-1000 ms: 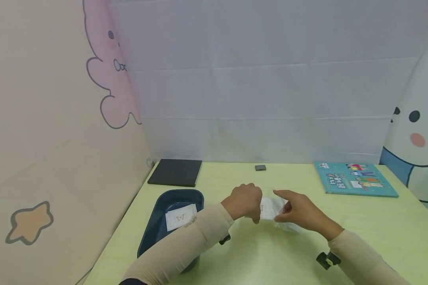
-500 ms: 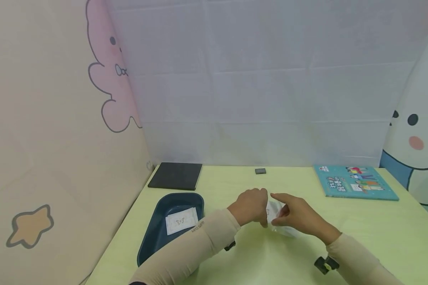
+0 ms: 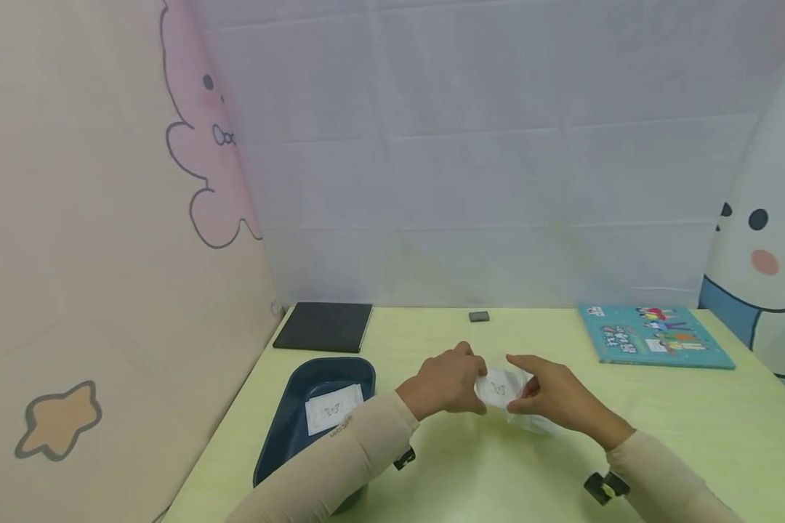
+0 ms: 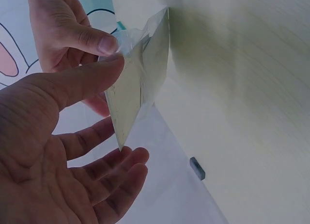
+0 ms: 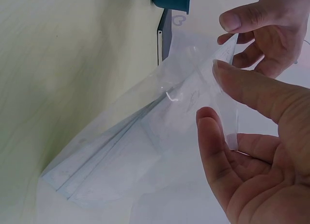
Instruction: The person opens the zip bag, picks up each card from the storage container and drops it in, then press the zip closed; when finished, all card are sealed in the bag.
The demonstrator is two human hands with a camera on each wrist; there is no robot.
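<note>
Both hands meet above the middle of the bench (image 3: 693,421), holding a clear plastic bag (image 3: 505,392) of white cards between them. The left hand (image 3: 446,383) pinches the bag's top edge with thumb and fingers. The right hand (image 3: 552,396) pinches the same edge from the opposite side. The bag hangs below the fingertips, just above the bench.

Pale green table (image 3: 693,436) boxed in by white back wall (image 3: 497,181), cartoon-printed side panels (image 3: 105,218), evenly lit.
</note>
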